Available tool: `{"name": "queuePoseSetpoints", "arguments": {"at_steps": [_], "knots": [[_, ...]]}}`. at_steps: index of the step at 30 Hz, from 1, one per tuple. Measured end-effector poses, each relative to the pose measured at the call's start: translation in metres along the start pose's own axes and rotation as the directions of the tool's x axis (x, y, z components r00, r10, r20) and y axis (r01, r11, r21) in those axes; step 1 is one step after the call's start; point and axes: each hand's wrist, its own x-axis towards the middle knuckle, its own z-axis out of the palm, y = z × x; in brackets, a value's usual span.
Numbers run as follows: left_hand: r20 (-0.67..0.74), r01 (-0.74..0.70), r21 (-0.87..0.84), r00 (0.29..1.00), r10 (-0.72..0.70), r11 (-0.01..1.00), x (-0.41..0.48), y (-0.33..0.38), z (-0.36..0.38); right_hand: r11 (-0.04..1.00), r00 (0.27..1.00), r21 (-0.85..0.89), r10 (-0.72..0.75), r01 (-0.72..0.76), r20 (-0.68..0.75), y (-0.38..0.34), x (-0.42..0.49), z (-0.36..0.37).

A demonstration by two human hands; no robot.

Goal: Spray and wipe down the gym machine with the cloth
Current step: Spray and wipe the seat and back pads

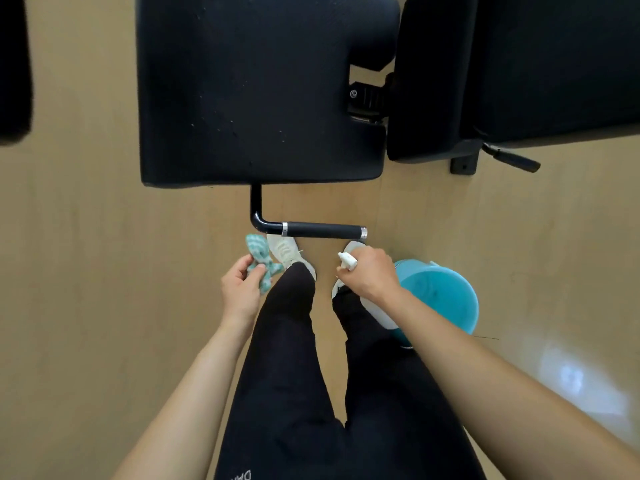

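Observation:
A black padded seat of the gym machine fills the upper middle, dotted with small droplets. Below it a black handle bar with silver rings sticks out to the right. My left hand is closed around a crumpled teal and white cloth, just below the bar's left bend. My right hand grips a white spray bottle, its nozzle pointing left, under the bar's right end. The bottle's body is mostly hidden by my hand and forearm.
A second black pad with a lever sits at the upper right. A teal bucket stands on the wooden floor beside my right foot. My legs and white shoes are under the bar.

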Motion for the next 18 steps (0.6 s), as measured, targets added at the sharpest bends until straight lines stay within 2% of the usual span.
{"name": "queuePoseSetpoints", "arguments": {"at_steps": [5, 9, 11, 15, 18], "knots": [[0.011, 0.114, -0.070, 0.993, -0.113, 0.991, -0.011, -0.016, 0.008, 0.991, 0.999, 0.125, -0.040, 0.043, -0.028, 0.008, -0.010, 0.005], [0.096, 0.203, -0.043, 0.975, -0.198, 0.978, -0.015, -0.030, 0.026, 0.909, 0.998, 0.414, -0.027, 0.044, -0.048, 0.005, -0.020, 0.000], [0.130, 0.259, -0.047, 0.959, -0.251, 0.965, -0.016, -0.036, 0.036, 0.869, 0.999, 0.494, 0.044, -0.025, -0.027, 0.000, -0.021, -0.002], [0.181, 0.332, -0.019, 0.929, -0.323, 0.943, -0.023, -0.044, 0.049, 0.816, 0.980, 0.548, 0.198, -0.184, 0.035, -0.011, -0.018, 0.004], [0.247, 0.404, 0.036, 0.883, -0.400, 0.914, -0.029, -0.050, 0.055, 0.741, 0.963, 0.623, 0.260, -0.250, 0.077, -0.015, -0.017, 0.006]]}}
